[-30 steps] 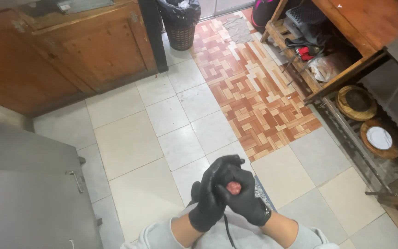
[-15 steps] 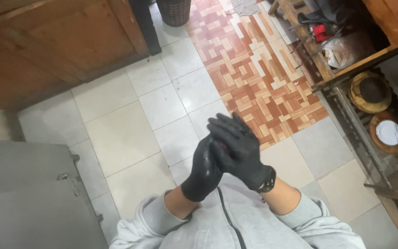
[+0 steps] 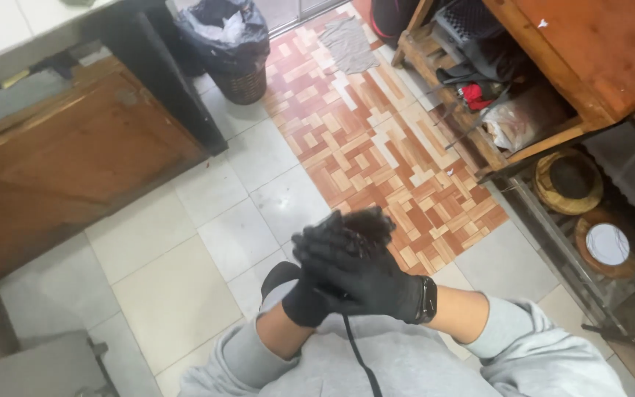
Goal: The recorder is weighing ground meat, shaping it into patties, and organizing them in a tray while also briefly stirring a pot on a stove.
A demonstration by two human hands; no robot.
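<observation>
Right hand clasped over left hand (both black-gloved), fingers interlaced.

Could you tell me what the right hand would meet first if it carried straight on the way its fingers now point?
The right hand lies over the left hand, fingers pointing up-left in the picture. Nothing shows in that line near hand height; further on lies the pale tiled floor, then the wooden cabinet. Depth is unclear.

black-gloved right hand clasped over black-gloved left hand, above pale tiles
</observation>
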